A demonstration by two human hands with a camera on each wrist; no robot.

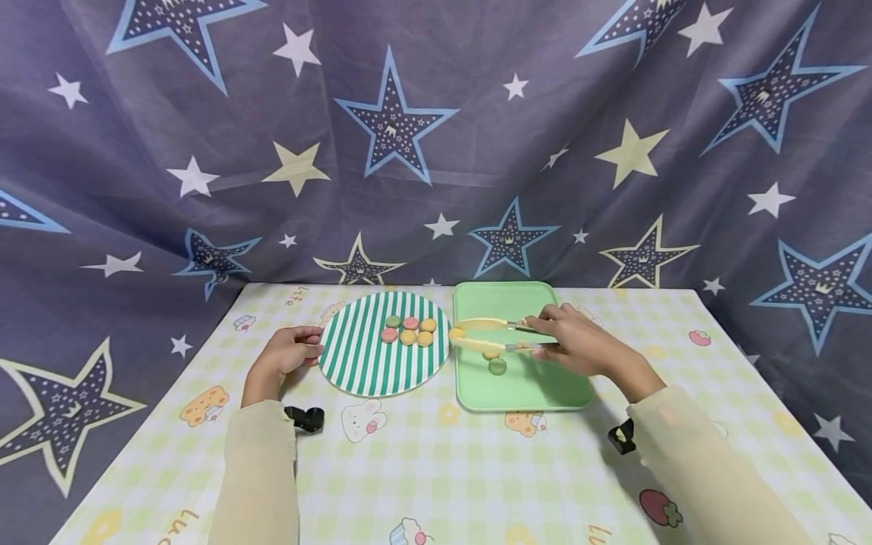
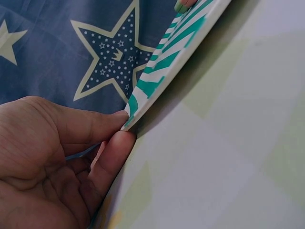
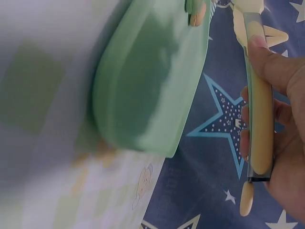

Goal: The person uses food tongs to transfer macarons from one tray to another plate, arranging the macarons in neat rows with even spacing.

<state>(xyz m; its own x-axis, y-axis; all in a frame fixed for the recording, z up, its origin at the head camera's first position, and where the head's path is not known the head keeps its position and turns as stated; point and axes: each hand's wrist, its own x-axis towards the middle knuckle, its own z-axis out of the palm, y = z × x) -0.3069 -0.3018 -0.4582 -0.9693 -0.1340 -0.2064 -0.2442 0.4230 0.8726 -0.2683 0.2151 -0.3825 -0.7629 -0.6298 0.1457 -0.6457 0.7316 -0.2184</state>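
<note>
My left hand (image 1: 281, 357) pinches the left rim of a round green-and-white striped plate (image 1: 350, 352), thumb on top and fingers below in the left wrist view. Several small pink, green and yellow macarons (image 1: 408, 337) sit on the plate's right half. My right hand (image 1: 579, 342) grips pale yellow tongs (image 1: 480, 347) with metal-coloured handles, held over a light green tray (image 1: 524, 393). A yellow macaron (image 1: 457, 332) is between the tongs' tips, where the tray's left edge meets the plate's right side. Under the tongs, a green macaron (image 1: 497, 366) and a yellow one (image 1: 490, 355) lie on the tray.
A checked tablecloth (image 1: 409, 469) with cartoon prints covers the table. Behind it hangs a dark star-patterned curtain (image 1: 463, 212). Plate and tray lie side by side near the table's back edge. Black straps with small devices (image 1: 305, 418) are on both wrists.
</note>
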